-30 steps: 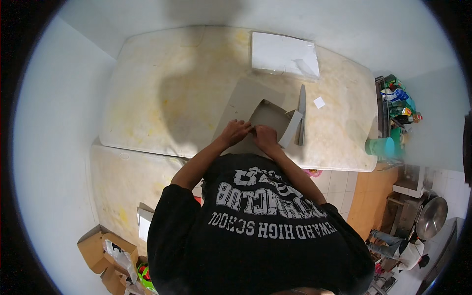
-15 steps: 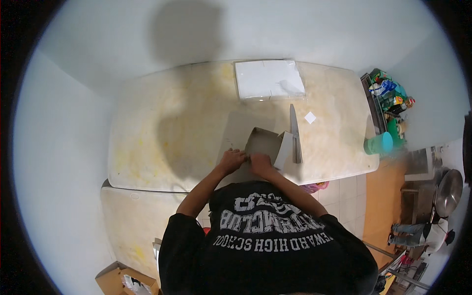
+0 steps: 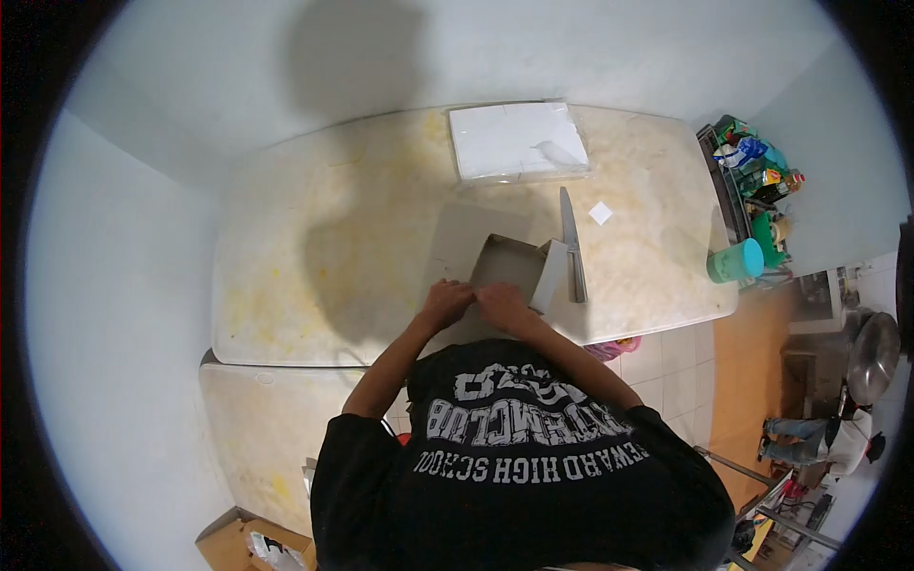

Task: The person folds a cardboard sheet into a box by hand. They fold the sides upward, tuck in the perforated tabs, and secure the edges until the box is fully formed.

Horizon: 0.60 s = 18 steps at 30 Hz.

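An open, shallow cardboard box point(image 3: 510, 262), grey inside with a pale outer side, sits near the table's front edge. A flat grey panel point(image 3: 455, 249) extends from its left side. My left hand point(image 3: 447, 303) is closed at the box's near left corner, fingers pinching the cardboard there. Right beside it, my right hand point(image 3: 503, 305) grips the near wall with bent fingers; the hands almost touch. Just right of the box lies a knife point(image 3: 570, 238) with a long blade pointing away from me. My fingers partly hide the corner.
A plastic-wrapped white pack point(image 3: 519, 141) lies at the table's back, and a small white square point(image 3: 600, 212) right of the knife. A teal-lidded container point(image 3: 735, 262) stands near the right edge, by a rack of bottles point(image 3: 762, 181). Lower left is a brown carton point(image 3: 228, 544); a person point(image 3: 824, 443) is far right.
My right hand has shifted slightly left toward my left hand at the box's near corner. The whole view has moved a little; the other things on the table lie as before.
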Motion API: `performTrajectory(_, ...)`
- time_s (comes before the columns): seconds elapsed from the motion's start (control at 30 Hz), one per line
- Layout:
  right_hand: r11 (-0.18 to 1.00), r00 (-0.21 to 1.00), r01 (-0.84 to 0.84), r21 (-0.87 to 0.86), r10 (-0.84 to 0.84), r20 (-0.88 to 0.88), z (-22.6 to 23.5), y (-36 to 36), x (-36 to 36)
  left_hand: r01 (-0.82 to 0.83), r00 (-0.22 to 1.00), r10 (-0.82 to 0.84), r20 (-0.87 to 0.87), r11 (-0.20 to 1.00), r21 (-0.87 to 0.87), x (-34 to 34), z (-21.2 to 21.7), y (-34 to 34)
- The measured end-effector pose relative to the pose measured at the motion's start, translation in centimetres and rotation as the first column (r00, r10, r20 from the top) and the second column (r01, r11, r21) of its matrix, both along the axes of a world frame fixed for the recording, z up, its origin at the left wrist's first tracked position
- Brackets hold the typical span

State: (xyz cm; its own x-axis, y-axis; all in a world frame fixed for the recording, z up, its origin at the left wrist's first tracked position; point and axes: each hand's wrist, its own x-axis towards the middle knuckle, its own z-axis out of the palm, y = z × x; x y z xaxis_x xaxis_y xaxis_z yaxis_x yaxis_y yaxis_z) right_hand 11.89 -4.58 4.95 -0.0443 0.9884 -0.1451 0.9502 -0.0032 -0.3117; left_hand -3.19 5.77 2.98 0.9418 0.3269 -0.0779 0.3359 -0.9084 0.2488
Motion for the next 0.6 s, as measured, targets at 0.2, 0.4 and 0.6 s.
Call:
performTrajectory(0.2, 0.833, 0.925, 0.374, 0.408, -0.308, -0.221, 9.3, -2.4, 2.9, -0.245, 0.854, 0.236, 0.463, 0.969, -0.042, -3.2, 3.4, -0.1)
performTrajectory(0.4, 0.765, 0.673, 0.643, 0.041, -0.539, -0.506, 2.0, -3.1, 5.3, -0.507, 0.789, 0.610, 0.077, 0.717, -0.478, -0.3, -0.6, 1.6)
performTrajectory(0.6, 0.763, 0.272, 0.645, -0.037, -0.275, -0.922, -0.3, -3.8, 6.4, -0.357, 0.665, 0.701, 0.257, 0.600, -0.716, 1.5, 5.0, 1.5)
